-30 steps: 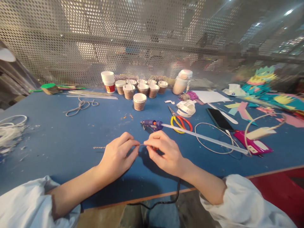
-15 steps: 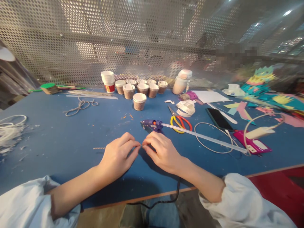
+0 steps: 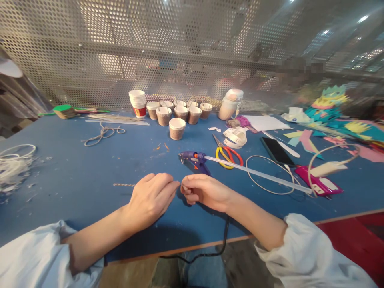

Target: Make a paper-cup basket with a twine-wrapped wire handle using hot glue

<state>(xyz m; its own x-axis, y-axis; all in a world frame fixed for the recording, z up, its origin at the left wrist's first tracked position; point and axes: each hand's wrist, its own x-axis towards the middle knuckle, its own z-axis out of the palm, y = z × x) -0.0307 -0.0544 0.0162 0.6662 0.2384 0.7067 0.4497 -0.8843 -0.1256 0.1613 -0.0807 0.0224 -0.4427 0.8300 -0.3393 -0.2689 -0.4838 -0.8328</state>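
Observation:
A thin tan twisted cord (image 3: 123, 185) sticks out to the left from behind my left hand (image 3: 154, 198), whose fingers are closed on it. My right hand (image 3: 207, 192) meets it fingertip to fingertip, thumb and index pinched on the cord's other end, with the remaining fingers curled in. Most of the cord is hidden by my fingers. Just beyond my right hand lies a purple glue gun (image 3: 192, 157) with a long clear glue stick (image 3: 255, 172) in its back. A twine-wrapped paper cup (image 3: 177, 130) stands farther off.
Several wrapped cups (image 3: 164, 116) and a cup stack (image 3: 137, 103) line the back. Scissors (image 3: 229, 156), a measuring tape (image 3: 235, 137), a phone (image 3: 276, 150) and a cable (image 3: 249, 158) lie right. Loose string (image 3: 103, 134) and white glue strands (image 3: 13, 170) lie left.
My right hand has rolled over so that its curled fingers show. My left hand has tilted, its fingers closer together. The cord's free end reaches slightly farther left.

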